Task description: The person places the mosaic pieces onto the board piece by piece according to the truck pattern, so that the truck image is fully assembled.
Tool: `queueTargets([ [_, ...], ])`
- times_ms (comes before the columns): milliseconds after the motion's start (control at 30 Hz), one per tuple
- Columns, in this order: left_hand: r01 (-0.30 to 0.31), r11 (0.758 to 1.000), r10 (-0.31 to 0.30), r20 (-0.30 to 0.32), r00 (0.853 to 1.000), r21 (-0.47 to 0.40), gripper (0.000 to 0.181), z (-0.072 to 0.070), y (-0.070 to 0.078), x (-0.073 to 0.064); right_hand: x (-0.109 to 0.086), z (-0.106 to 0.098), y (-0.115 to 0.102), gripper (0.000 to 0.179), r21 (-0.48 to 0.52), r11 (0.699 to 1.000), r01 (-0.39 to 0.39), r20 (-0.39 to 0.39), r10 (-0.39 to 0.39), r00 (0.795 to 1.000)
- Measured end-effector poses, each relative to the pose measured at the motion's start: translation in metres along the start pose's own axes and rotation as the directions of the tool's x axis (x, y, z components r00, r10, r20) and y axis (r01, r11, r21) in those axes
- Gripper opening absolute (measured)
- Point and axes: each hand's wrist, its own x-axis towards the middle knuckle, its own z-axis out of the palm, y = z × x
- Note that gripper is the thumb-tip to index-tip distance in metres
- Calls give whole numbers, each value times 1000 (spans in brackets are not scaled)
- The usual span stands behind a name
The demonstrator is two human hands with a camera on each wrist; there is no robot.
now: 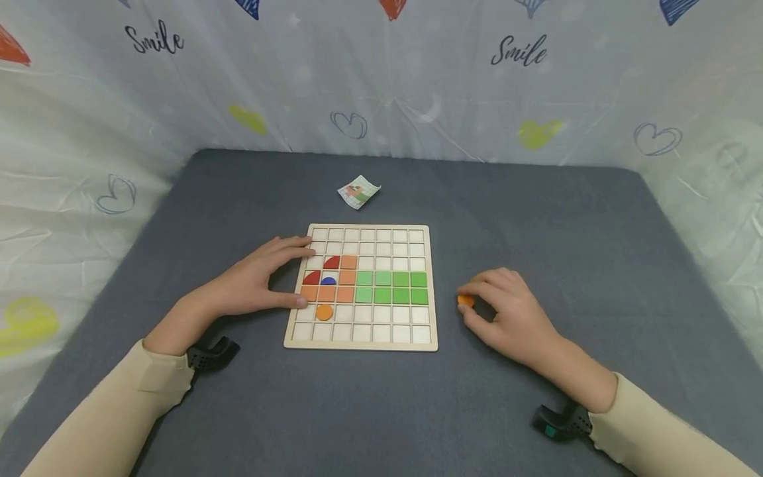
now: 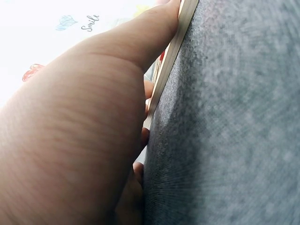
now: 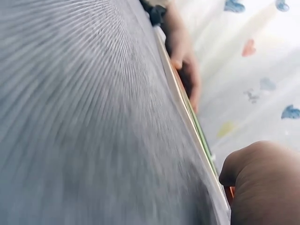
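A square wooden grid board (image 1: 361, 346) lies on the grey table. My left hand (image 1: 253, 279) rests at its left side, thumb and fingertips touching the rim with the fingers fairly straight. Right of the board, my right hand (image 1: 509, 315) pinches a small orange piece (image 1: 465, 301) between thumb and fingers; the hand partly hides its outline. An orange disc (image 1: 324, 312) sits on the board's lower left. Above it are orange squares (image 1: 348, 262), red quarter-round pieces (image 1: 312, 277) and a blue half-round piece (image 1: 328, 281). Green squares (image 1: 410, 287) fill two rows to the right.
Behind the board lies a small printed card (image 1: 359, 193) with a coloured grid picture. A white patterned curtain (image 1: 387, 79) hangs along the table's far edge and sides. Each wrist wears a black camera band (image 1: 211, 354).
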Motion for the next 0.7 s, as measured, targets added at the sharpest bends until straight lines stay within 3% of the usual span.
queueTargets([
  [467,-14,1000,14,-2,1000,1,97,-1,-2,0,40,37,-35,8,88,987,131,68,-138,988],
  [700,-33,999,33,-1,999,-1,96,-1,-3,-2,46,45,-44,8,90,984,152,63,-158,985],
])
